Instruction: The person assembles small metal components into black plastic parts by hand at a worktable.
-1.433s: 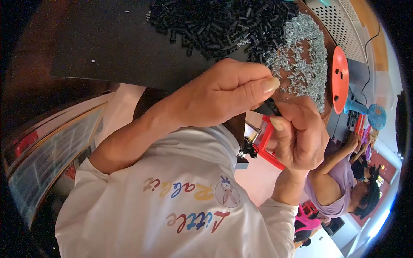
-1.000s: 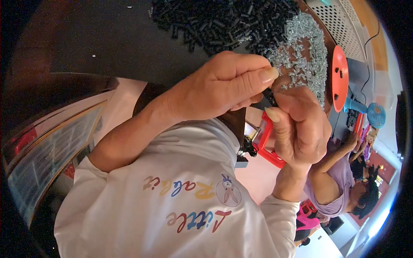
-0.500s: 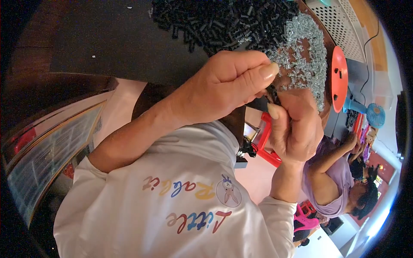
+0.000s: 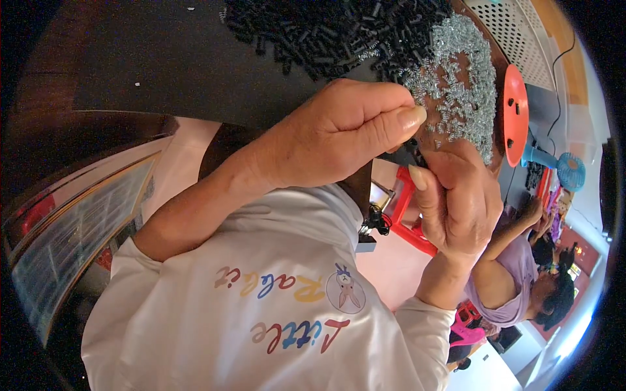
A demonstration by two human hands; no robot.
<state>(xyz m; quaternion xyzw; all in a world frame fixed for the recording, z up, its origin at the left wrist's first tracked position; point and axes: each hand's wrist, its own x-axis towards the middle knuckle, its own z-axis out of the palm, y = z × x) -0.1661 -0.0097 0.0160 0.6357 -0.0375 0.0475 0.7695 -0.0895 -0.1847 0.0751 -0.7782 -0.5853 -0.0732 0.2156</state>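
Observation:
My left hand (image 4: 339, 137) and my right hand (image 4: 456, 202) meet fingertip to fingertip just off the edge of a dark table (image 4: 163, 58). Between them they pinch a small black part (image 4: 411, 150), mostly hidden by the fingers. My left thumb lies over it, and my right thumb presses in from below. Just beyond the hands a heap of small black cylindrical parts (image 4: 339, 29) lies on the table. A heap of small silvery springs (image 4: 456, 78) lies beside it on the right.
A red round disc (image 4: 515, 114) stands at the table's right end, with a small blue fan (image 4: 564, 168) past it. A red stool (image 4: 404, 212) is below the hands. Another person in a purple shirt (image 4: 515, 280) sits at the right.
Both hands have stayed together at the table edge. My right hand's fingers have shifted slightly on the small black part; my left hand has drifted a little toward the springs.

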